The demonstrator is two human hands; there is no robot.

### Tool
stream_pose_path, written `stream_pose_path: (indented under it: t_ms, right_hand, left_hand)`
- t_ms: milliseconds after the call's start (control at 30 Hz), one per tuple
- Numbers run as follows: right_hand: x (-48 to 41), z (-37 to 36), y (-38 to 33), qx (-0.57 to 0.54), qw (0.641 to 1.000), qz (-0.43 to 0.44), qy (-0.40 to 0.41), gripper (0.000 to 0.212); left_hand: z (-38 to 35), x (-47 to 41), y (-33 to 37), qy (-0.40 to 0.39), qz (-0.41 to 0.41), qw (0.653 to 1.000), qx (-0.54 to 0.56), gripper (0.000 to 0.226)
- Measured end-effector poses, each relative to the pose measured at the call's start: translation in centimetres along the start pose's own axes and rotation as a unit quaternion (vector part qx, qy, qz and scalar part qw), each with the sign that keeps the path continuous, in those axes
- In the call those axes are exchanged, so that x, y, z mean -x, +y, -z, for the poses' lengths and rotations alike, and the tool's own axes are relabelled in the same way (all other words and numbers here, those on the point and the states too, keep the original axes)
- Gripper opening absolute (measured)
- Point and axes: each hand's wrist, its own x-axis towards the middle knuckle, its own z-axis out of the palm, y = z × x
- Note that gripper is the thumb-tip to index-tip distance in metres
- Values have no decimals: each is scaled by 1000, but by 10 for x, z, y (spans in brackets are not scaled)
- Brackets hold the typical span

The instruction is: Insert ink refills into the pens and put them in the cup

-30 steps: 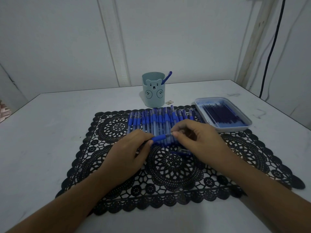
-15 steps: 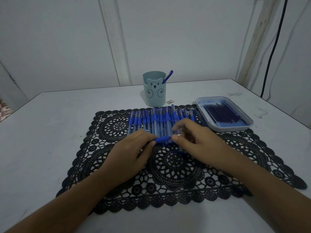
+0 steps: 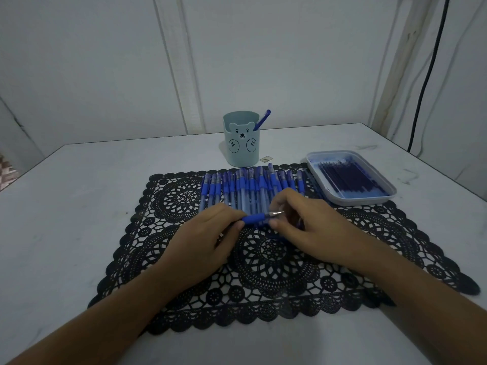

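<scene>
Head view: left hand [image 3: 203,241] grips a blue pen [image 3: 254,218] while right hand [image 3: 311,227] pinches its tip end above the mat [image 3: 184,299], before a row of pens [image 3: 247,185]; cup [image 3: 241,146] behind, refills [image 3: 347,177] in tray [image 3: 369,201].

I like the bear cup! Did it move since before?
No. The bear cup stays put, just beyond the black lace mat's far edge, left of the refill tray, same as earlier.

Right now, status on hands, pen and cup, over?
Both on pen: left hand grips barrel, right hand pinches tip end. In cup, a second pen. Between hands and cup, pen row; nothing else in the way.
</scene>
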Motion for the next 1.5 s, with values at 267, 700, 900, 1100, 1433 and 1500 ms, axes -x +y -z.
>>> stream_pose_path:
  t_ms: [267,700,900,1100,1433,1500]
  right_hand:
    - [0,0,2,1,1000,9,14,6]
    - [1,20,7,144,984,-63,-89,28]
    - [3,16,7,180,977,-49,-108,16]
    - [1,27,3,13,998,-63,-2,16]
    - [0,26,0,-72,990,-56,105,16]
    - [0,22,-1,-79,991,-57,91,15]
  left_hand:
    - [0,0,-1,-2,-1,1000,-1,28]
    - [0,-3,2,23,25,999,11,32]
    - [0,-3,2,24,33,999,5,32]
    - [1,-3,1,20,26,999,5,33]
    - [0,-3,-1,37,41,998,-8,35]
    - [-1,-4,0,30,38,999,-5,36]
